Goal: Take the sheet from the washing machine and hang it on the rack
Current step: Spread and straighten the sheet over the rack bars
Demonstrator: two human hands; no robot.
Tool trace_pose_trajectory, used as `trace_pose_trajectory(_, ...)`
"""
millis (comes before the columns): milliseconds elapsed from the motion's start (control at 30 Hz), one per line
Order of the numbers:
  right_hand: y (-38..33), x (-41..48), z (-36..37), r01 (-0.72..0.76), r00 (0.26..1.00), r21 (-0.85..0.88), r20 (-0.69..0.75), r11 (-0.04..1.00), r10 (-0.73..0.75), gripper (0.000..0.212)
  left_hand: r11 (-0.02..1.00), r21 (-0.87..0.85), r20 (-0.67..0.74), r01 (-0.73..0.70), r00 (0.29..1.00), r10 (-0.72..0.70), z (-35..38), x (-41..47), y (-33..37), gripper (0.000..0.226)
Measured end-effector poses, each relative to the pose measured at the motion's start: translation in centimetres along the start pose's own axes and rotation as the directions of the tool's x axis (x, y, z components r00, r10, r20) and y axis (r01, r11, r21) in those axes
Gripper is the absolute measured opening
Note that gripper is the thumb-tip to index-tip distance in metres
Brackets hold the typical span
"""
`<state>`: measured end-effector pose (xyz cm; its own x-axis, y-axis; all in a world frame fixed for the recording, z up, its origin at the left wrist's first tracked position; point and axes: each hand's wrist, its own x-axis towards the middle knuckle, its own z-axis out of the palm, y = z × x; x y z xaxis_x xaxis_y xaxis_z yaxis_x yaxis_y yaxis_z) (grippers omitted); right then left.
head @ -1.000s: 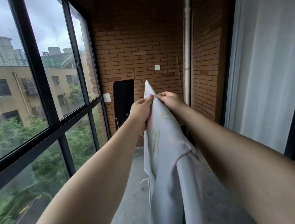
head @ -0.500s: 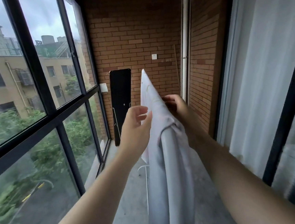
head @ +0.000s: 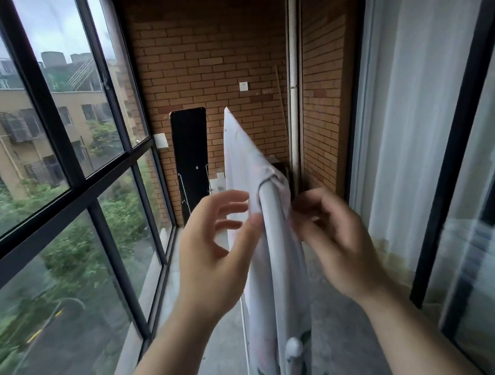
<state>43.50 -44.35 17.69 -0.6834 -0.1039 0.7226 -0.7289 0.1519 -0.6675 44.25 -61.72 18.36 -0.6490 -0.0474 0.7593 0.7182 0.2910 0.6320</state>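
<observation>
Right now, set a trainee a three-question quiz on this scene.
1. True or false: the sheet lies bundled on the floor.
2. Pick one: the rack bar under the sheet is A) black, B) white, C) red.
3. Short answer: which is on the side of the window, the left hand or the right hand?

Key: 1 false, it hangs over the rack bar; 2 B; 3 left hand.

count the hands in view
2: the left hand is just left of the sheet draped over the rack rail, and the right hand is just right of it. None seems hidden.
</observation>
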Motion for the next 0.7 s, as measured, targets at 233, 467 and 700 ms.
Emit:
trace_pose_trajectory(233,-0.3,-1.1,0.5,0.064,0.987,-0.499,-0.098,0.864,-0.13,0.027,0.923,0.385,-0.13,-0.02,0.989,0.076,-0.2,-1.1,2.5,0.024)
trace_pose_trajectory(467,-1.8,0.1,-2.5,0.187,0.971,-0.719,0.035,0.669,-0.235,0.022,0.545,0.832,-0.037,-0.098,0.972,0.231,-2.7,0.3,5.2,0.01)
trace_pose_trajectory(700,-5.1,0.5,-2.3,0.114,0.957,-0.718,-0.107,0.687,-0.27,0.032,0.489,0.871,-0.17,0.041,0.96,0.223,0.5,-0.8,7.2,0.028)
